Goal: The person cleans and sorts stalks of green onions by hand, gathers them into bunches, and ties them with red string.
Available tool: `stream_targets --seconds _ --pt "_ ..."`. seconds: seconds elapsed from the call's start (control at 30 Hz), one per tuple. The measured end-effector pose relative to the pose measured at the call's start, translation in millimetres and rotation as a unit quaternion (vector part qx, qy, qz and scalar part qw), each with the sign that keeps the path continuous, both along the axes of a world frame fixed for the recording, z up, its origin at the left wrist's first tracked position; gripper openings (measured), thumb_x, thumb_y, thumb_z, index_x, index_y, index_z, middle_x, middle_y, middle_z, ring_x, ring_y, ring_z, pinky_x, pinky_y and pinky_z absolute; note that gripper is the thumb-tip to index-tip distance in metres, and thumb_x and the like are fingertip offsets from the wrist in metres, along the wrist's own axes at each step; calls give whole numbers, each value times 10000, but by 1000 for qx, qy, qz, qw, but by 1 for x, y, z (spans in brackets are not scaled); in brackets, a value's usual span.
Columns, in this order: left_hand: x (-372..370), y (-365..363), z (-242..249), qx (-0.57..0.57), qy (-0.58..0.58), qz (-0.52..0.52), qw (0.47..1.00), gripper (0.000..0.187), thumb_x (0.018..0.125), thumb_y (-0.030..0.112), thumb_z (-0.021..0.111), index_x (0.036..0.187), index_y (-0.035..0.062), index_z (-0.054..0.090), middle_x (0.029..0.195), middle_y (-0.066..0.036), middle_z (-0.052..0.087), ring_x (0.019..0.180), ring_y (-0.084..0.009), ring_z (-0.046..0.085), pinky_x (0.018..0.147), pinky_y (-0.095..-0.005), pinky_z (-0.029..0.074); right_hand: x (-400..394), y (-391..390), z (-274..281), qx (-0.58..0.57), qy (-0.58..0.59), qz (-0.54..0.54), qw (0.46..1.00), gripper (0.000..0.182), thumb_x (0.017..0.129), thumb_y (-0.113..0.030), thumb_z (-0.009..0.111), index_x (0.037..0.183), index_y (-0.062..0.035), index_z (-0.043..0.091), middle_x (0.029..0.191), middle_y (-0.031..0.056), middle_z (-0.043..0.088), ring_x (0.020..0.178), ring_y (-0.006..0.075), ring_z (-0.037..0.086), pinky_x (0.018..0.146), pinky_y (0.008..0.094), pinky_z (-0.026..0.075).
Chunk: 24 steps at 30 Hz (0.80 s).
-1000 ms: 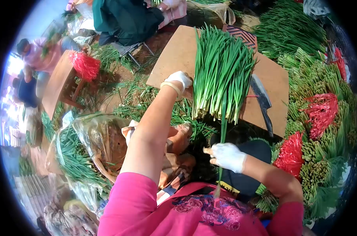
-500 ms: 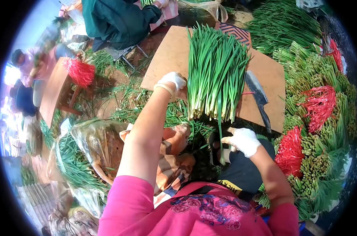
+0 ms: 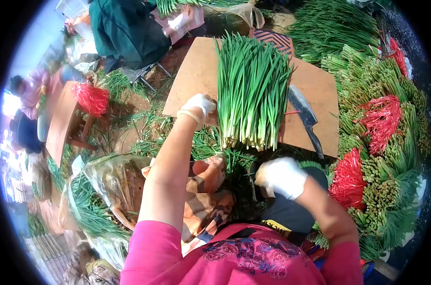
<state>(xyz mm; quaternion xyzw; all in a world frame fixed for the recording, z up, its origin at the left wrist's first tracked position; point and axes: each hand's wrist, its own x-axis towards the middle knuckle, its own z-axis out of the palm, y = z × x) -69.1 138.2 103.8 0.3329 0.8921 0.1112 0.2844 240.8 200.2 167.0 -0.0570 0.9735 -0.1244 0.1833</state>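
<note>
A thick bundle of garlic chives (image 3: 253, 90) lies on the wooden board (image 3: 189, 71), pale cut ends toward me. My left hand (image 3: 199, 105), in a white glove, is at the board's left part, close beside the bundle; its fingers are mostly hidden. My right hand (image 3: 282, 178), also gloved, is below the cut ends, over my dark trouser leg, and apart from the bundle. Motion smears its fingers, so I cannot see what they hold. A knife (image 3: 303, 111) with a dark handle lies on the board, right of the bundle.
Stacked chive bundles (image 3: 377, 161) with red plastic strips (image 3: 348, 180) stand at right. A loose green heap (image 3: 334, 28) lies behind. At left are a plastic bag (image 3: 116, 185) of greens and a small wooden bench (image 3: 61, 118) with red strips. A person in a green garment (image 3: 125, 33) sits beyond.
The long chive strand that hung below the bundle beside my right hand no longer shows there. My right hand has shifted slightly and is blurred. The whole view has moved a little.
</note>
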Motion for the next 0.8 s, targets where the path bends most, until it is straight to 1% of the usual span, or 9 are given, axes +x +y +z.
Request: stream_targets --seconds 0.07,0.13,0.23,0.33,0.4,0.5,0.57,0.63,0.8 --pt "1 1 0 13 18 -17 1000 298 759 301 577 967 113 676 993 -126 662 938 -298 625 807 -361 478 4 69 -13 115 225 -128 959 80 754 -160 561 724 -138 632 756 73 607 728 272 618 613 360 507" --pt "-5 8 -1 -27 -41 -9 999 293 759 301 570 965 122 679 983 -125 665 945 -295 627 806 -365 484 -2 115 -15 80 252 -269 926 92 710 -134 648 796 -105 636 837 52 604 782 276 595 700 381 496" --pt "-2 6 5 -29 -40 -19 999 284 761 307 560 945 129 685 953 -116 673 921 -291 635 790 -357 491 -24 150 -31 166 242 -257 921 143 719 -119 653 851 -67 650 905 86 615 826 285 603 739 381 494" --pt "-5 4 -3 -6 -15 12 1000 287 764 313 565 929 107 680 965 -117 671 925 -290 632 787 -356 491 -45 159 -49 234 131 -243 932 115 717 -70 624 828 -58 649 868 132 629 789 300 625 705 384 509" --pt "-14 4 -17 62 -70 -1 996 246 758 236 611 888 34 667 855 -122 682 795 -227 658 725 -323 503 -48 174 -68 284 124 -219 925 79 715 -48 595 774 -48 649 757 146 628 704 289 644 635 382 523" --pt "-21 6 -35 133 -199 129 962 203 763 184 630 855 7 663 820 -90 675 727 -170 640 645 -280 497 -44 171 -68 326 135 -182 918 73 741 -108 599 740 -69 660 736 106 622 709 249 645 634 345 519" --pt "-24 8 -41 150 -196 129 961 186 768 179 634 832 6 659 802 -77 665 707 -157 628 606 -256 486 -36 163 -50 182 181 -227 939 76 756 -131 600 737 -80 654 759 102 620 742 252 635 663 331 508" --pt "-9 7 -30 243 -282 219 902 149 769 168 633 802 24 650 769 -64 647 668 -147 606 566 -237 464 -28 160 -47 36 228 -283 931 72 766 -152 623 754 -82 635 799 86 615 786 262 610 700 320 482" --pt "33 12 -19 442 -430 351 704 51 758 110 651 760 71 618 661 -22 572 510 -115 498 440 -231 381 -39 143 -82 -241 365 -409 801 87 720 -44 661 787 -24 609 799 102 611 756 238 609 709 297 473"
